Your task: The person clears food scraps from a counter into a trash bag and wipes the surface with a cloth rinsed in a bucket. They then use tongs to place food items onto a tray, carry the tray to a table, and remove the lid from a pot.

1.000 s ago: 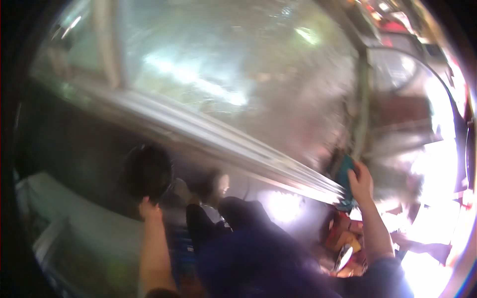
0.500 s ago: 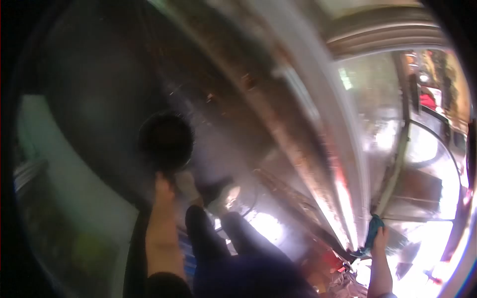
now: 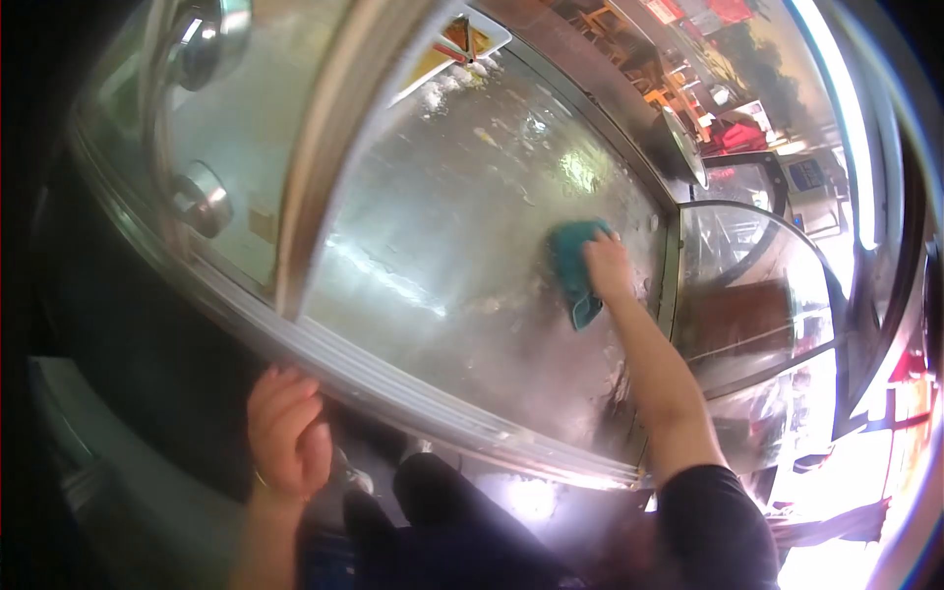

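A teal cloth (image 3: pixel 573 258) is bunched under my right hand (image 3: pixel 610 267), whose fingers are closed on it. The cloth lies against the wet, shiny metal floor (image 3: pixel 472 265) of a glass-sided display case, towards its right side. My left hand (image 3: pixel 285 430) is by the case's front rail (image 3: pixel 413 393), its fingers loosely bent and the thumb apart. Nothing shows in that hand. Whether its fingertips touch the rail I cannot tell.
An upright frame post (image 3: pixel 329 147) divides the opening. A tray (image 3: pixel 457 44) with yellowish contents stands at the far end, beside white ice-like bits (image 3: pixel 442 90). Metal bowls (image 3: pixel 204 200) show behind glass at left. A curved glass panel (image 3: pixel 757 285) stands at right.
The view has swung from the dark floor to inside the case. My right hand has carried the cloth onto the metal surface. My left hand has come up near the front rail.
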### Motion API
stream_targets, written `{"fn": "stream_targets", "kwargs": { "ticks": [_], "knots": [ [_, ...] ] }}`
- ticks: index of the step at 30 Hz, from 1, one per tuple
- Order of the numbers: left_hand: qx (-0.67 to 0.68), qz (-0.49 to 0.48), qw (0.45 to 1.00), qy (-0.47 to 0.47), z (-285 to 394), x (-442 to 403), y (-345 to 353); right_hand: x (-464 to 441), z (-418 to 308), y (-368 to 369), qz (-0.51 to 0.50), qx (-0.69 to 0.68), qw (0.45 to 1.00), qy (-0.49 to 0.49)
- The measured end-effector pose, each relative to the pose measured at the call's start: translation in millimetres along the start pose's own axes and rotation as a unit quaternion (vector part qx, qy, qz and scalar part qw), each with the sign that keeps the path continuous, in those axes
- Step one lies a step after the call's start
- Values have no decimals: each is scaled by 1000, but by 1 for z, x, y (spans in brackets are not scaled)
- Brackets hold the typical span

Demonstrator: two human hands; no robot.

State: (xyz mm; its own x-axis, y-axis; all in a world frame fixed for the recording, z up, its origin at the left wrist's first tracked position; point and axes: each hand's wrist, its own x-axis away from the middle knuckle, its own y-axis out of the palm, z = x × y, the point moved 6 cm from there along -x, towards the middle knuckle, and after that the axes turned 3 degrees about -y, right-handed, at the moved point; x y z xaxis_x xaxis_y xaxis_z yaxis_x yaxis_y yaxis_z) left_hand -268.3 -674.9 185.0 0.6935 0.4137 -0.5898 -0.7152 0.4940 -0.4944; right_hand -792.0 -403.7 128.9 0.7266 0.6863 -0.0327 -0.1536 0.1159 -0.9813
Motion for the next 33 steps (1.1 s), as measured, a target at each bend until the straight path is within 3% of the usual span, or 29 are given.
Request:
{"fn": "stream_targets", "kwargs": {
  "ticks": [1,2,3,4,6,7,9,10,14,16,18,20,26,30,32,33],
  "knots": [
    [-29,-23,998,57,10,-29,10,0,-47,-15,-39,-63,986,147],
    [-35,-16,998,49,13,-57,17,-11,-69,-19,-31,-81,975,204],
    [-71,-75,992,75,16,-82,34,-30,-70,-21,-12,-125,967,221],
    [-99,-142,980,98,15,-96,52,-50,-71,-18,-14,-123,970,210],
    [-91,-189,978,-4,-7,-87,78,-65,-55,-7,9,-153,982,111],
    [-126,-207,970,35,-2,-86,82,-59,-37,-3,-5,-141,983,118],
    [-124,-162,978,40,2,-75,86,-56,-32,-5,19,-175,982,-74],
    [-142,-169,975,32,2,-71,90,-58,-15,-1,12,-174,982,-66],
    [-209,-224,952,10,-8,-45,89,-103,84,24,21,-186,958,216],
    [-253,-259,932,29,-23,-21,78,-159,121,49,15,-160,962,221],
    [-300,-295,906,47,-24,-8,76,-208,112,44,21,-164,962,219],
    [-312,-250,917,19,-25,-9,69,-249,76,28,33,-144,971,187],
    [-172,-242,955,-14,-6,-67,84,-372,-7,13,66,-182,977,84],
    [-169,-276,946,-18,-13,-72,77,-420,-73,-5,47,-188,981,11],
    [-192,-318,923,-98,-9,-87,85,-418,-104,-13,99,-205,965,-127],
    [-190,-320,923,-99,-9,-90,86,-412,-107,-14,105,-221,959,-144]
  ]
}}
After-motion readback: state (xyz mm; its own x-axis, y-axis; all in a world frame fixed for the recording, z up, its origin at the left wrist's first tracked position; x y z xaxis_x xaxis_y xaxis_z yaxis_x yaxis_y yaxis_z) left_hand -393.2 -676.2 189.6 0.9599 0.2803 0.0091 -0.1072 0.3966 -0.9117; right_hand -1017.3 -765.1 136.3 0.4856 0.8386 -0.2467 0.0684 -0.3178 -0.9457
